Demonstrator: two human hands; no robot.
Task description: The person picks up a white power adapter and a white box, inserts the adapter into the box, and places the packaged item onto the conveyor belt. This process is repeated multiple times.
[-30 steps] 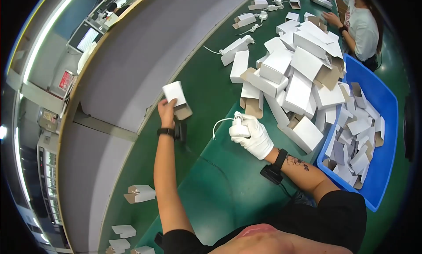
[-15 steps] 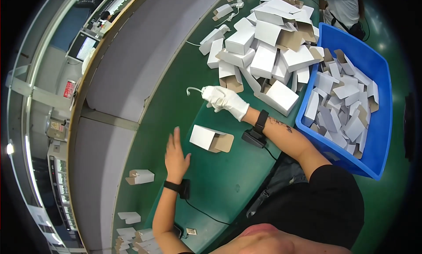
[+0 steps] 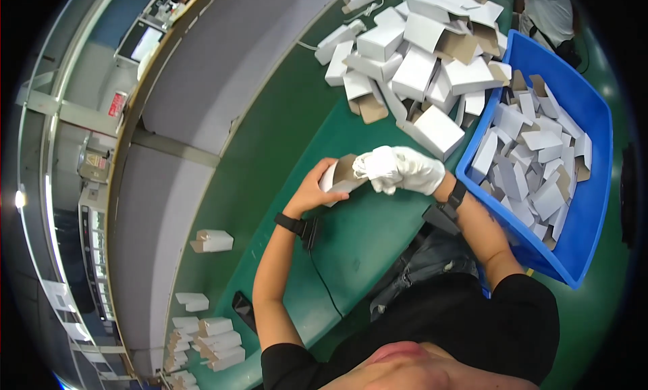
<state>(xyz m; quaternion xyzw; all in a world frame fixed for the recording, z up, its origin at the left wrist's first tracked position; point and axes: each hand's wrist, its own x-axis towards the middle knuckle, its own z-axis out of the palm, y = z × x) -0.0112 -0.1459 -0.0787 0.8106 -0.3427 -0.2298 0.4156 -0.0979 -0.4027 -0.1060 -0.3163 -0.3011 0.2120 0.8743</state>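
My bare left hand [image 3: 312, 193] is wrapped around a small open white box [image 3: 335, 180], lifted above the green table. Its brown inside and raised flap face my right. In a white glove, my right hand [image 3: 408, 170] closes on a white power adapter [image 3: 382, 161] with a short cable, right at the box's mouth. The gloved fingers cover part of the adapter, so its full shape is hidden.
White boxes [image 3: 412, 72] lie heaped at the far side. A blue bin [image 3: 594, 187] full of folded boxes stands at the right. More adapters [image 3: 337, 40] lie far left of the heap. Several boxes [image 3: 219, 343] sit at the near left. A grey partition [image 3: 223, 72] borders the table.
My left hand, open beside the box before, has taken hold of it and lifted it. My right hand has come nearer and rightward with the adapter, to the box's mouth.
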